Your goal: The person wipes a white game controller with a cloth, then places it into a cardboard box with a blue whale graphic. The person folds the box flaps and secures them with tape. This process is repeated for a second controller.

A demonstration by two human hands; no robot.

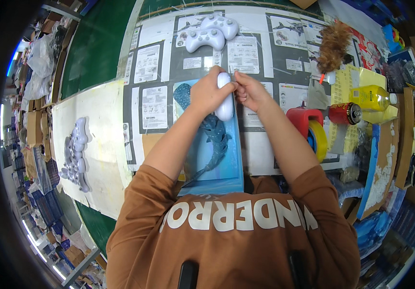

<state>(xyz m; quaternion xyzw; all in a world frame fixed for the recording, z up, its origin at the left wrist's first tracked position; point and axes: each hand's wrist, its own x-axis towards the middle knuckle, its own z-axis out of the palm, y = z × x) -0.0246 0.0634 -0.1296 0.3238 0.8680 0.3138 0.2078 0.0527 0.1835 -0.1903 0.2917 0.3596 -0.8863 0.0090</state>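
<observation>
My left hand point(211, 90) grips a white game-style remote controller point(224, 104), seen on edge, above the upper part of a blue box point(234, 166). A dark spotted toy whale shark point(214, 139), or a picture of one, shows on the blue surface, partly covered by my left hand and forearm. My right hand point(250, 90) is just right of the controller, thumb and forefinger pinched together near its edge; whether something thin is between them cannot be made out. Two more white controllers point(205, 39) lie together at the far side of the table.
Several white controllers point(79, 155) are heaped on the left board. At right are a red tape dispenser point(303, 117), a red drink can point(344, 113), a yellow bottle point(370, 98) and a brown feather duster point(334, 47). Cardboard pieces point(380, 169) stand at the right edge.
</observation>
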